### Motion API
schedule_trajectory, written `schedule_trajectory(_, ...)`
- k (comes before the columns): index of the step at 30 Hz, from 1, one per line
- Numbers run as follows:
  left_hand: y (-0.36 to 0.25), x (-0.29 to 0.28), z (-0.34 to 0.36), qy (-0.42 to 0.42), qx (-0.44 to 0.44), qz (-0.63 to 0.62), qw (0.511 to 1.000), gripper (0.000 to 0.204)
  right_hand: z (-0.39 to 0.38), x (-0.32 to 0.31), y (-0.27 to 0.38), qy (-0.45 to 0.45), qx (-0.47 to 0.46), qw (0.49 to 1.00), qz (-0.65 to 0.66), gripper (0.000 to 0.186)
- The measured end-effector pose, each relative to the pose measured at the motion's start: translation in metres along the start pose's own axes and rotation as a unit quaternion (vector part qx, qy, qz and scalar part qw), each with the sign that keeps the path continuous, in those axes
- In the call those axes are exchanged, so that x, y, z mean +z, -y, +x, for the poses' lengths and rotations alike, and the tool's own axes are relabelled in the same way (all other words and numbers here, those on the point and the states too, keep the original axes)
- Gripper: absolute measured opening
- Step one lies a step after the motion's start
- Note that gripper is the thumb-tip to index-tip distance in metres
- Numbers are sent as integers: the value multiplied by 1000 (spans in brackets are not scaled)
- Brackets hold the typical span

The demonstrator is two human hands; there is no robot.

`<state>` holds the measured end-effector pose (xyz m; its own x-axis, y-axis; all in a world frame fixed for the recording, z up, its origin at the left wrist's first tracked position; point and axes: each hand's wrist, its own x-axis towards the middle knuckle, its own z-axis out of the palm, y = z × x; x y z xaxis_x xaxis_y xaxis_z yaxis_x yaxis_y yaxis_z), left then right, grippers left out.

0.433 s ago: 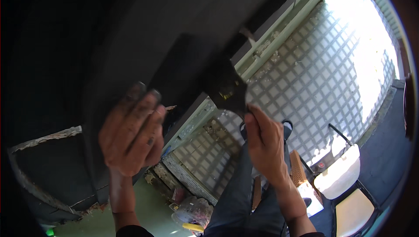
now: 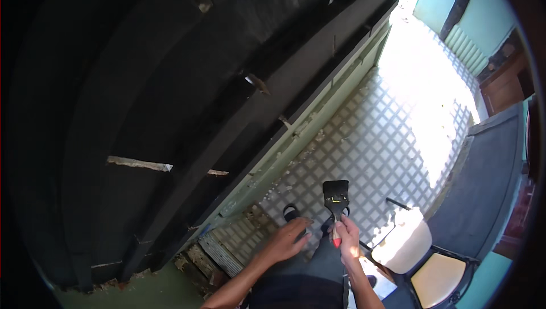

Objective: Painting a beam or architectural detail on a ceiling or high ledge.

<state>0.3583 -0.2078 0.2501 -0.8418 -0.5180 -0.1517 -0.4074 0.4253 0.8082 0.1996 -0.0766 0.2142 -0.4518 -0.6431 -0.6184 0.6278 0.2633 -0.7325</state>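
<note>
A flat paintbrush [image 2: 335,192], its bristles and ferrule coated in black paint, points away from me with the bristles up. My right hand [image 2: 348,239] is closed round its wooden handle, which has a red end. Left of it, in front of my legs, my left hand [image 2: 289,241] holds nothing, its fingers stretched out. Both hands are apart from the large black-painted slatted panel [image 2: 187,98] on the left. Narrow pale strips show on that panel, such as one bare strip [image 2: 140,164] low on it.
A pale green base ledge [image 2: 318,118] runs along the panel's lower edge. Tiled floor [image 2: 369,133] stretches ahead, brightly sunlit farther off. At my right stands a chair with a pale backrest [image 2: 402,242] and tan seat [image 2: 438,279], beside a dark grey wall panel [image 2: 480,167].
My left hand has come down from near the black panel to in front of my legs. The right hand has drawn the paintbrush down and away from the panel. More of the panel shows.
</note>
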Motion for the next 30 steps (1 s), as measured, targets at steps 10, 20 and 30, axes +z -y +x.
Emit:
schedule_trajectory(10,-102,29,83,-100,10,-216,971,33,-7,-29,132,2,-173,962,-212,43)
schedule_trajectory(20,-89,17,145,-243,-78,-343,904,34,76,9,201,154,-147,927,-310,35)
schedule_trajectory(30,-42,13,181,-550,-115,-420,713,22,171,69,238,494,-240,636,-542,36)
